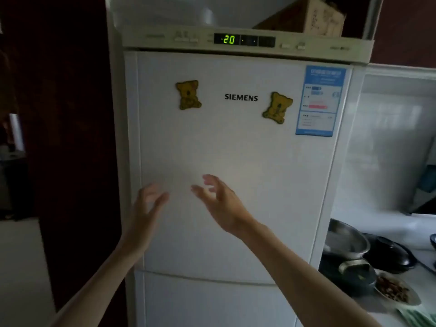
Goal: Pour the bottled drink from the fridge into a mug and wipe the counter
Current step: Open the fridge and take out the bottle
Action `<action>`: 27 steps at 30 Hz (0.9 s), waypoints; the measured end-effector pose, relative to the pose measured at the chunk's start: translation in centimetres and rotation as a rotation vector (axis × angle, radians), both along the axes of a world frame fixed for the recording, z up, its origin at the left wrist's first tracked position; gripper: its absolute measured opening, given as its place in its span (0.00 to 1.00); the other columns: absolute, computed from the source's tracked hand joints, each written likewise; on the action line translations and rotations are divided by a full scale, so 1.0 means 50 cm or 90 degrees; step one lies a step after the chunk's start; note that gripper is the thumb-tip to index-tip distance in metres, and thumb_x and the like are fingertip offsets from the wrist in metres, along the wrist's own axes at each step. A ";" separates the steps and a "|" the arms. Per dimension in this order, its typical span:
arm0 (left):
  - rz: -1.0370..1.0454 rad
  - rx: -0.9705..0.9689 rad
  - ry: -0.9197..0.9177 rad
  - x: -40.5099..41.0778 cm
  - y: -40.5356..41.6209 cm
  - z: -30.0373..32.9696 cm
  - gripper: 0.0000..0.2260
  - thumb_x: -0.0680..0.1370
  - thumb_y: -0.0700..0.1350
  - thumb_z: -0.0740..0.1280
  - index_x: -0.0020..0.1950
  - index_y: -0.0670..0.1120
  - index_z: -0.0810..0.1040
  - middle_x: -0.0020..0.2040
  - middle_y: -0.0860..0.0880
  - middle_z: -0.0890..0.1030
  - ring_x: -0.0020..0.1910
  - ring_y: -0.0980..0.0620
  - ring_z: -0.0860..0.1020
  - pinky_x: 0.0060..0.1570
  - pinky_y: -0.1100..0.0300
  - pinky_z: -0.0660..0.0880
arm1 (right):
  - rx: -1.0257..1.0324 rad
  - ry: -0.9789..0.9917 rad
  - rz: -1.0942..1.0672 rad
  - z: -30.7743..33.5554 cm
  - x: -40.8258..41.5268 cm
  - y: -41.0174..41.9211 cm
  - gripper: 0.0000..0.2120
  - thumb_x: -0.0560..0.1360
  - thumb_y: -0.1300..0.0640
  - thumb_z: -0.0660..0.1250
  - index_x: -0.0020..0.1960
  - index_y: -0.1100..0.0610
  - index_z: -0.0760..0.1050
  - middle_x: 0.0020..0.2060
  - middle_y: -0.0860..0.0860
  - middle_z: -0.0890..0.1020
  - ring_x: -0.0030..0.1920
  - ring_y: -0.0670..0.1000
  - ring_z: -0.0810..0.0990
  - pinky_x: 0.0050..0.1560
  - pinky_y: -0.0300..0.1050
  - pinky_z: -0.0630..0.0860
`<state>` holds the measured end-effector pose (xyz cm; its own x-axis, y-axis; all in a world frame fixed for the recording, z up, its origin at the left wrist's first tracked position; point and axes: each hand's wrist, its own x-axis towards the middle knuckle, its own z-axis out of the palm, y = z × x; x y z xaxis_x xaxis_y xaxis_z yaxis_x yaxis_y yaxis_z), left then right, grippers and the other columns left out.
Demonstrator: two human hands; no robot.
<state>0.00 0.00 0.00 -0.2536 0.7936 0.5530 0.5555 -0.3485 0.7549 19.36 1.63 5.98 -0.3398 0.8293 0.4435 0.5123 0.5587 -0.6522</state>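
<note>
A white Siemens fridge [236, 156] fills the middle of the view, its upper door closed, with a green "-20" display at the top. My left hand [146, 208] is raised in front of the door near its left edge, fingers spread, holding nothing. My right hand [221, 201] hovers just to its right, also empty with fingers apart. Neither hand clearly touches the door. No bottle or mug is visible. The lower fridge door [212, 303] is closed too.
Two yellow bear magnets [188, 94] [278, 107] and a blue label [322, 100] are on the door. A cardboard box [313, 15] sits on top. To the right, a counter [424, 258] holds a steel bowl [344, 239], a dark pan [387, 253], a dark pot [354, 272] and a dish of food [396, 291]. A dark wall stands left.
</note>
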 end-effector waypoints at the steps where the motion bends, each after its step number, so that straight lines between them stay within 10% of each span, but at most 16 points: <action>1: 0.069 0.019 0.104 -0.018 0.009 0.003 0.33 0.73 0.70 0.59 0.72 0.52 0.65 0.69 0.46 0.72 0.70 0.45 0.70 0.68 0.46 0.66 | 0.108 -0.134 -0.011 0.020 -0.024 0.008 0.33 0.79 0.36 0.60 0.77 0.54 0.62 0.74 0.52 0.69 0.71 0.51 0.69 0.69 0.44 0.67; 7: 0.233 -0.024 0.274 -0.143 0.151 0.022 0.55 0.65 0.78 0.60 0.78 0.41 0.50 0.73 0.36 0.66 0.69 0.37 0.71 0.63 0.42 0.73 | 0.540 -0.645 -0.027 0.140 -0.257 0.120 0.33 0.77 0.44 0.63 0.77 0.57 0.61 0.76 0.56 0.64 0.76 0.58 0.61 0.75 0.54 0.58; 12: 0.050 0.010 0.080 -0.200 0.238 0.023 0.56 0.54 0.78 0.70 0.70 0.46 0.58 0.64 0.43 0.77 0.60 0.42 0.78 0.53 0.47 0.78 | 0.718 -0.954 -0.151 0.175 -0.417 0.213 0.31 0.81 0.36 0.49 0.78 0.52 0.63 0.78 0.54 0.63 0.80 0.57 0.55 0.78 0.63 0.44; 19: 0.110 -0.009 0.174 -0.224 0.261 0.026 0.55 0.54 0.79 0.66 0.64 0.39 0.61 0.47 0.44 0.78 0.42 0.42 0.82 0.30 0.55 0.75 | 0.824 -0.984 -0.063 0.209 -0.441 0.272 0.27 0.81 0.40 0.52 0.52 0.59 0.82 0.48 0.55 0.83 0.54 0.56 0.78 0.66 0.54 0.65; 27: 0.089 -0.025 0.153 -0.217 0.192 0.038 0.45 0.54 0.74 0.67 0.51 0.37 0.66 0.34 0.50 0.69 0.28 0.53 0.72 0.22 0.66 0.56 | 0.778 -0.974 -0.027 0.191 -0.464 0.220 0.20 0.82 0.49 0.52 0.51 0.50 0.83 0.48 0.48 0.83 0.52 0.53 0.77 0.58 0.50 0.66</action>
<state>-10.83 9.62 1.88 -0.2282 0.7823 0.5796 0.7610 -0.2280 0.6073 -3.83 12.65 15.55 -0.9233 0.3731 0.0908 0.2003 0.2662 0.9429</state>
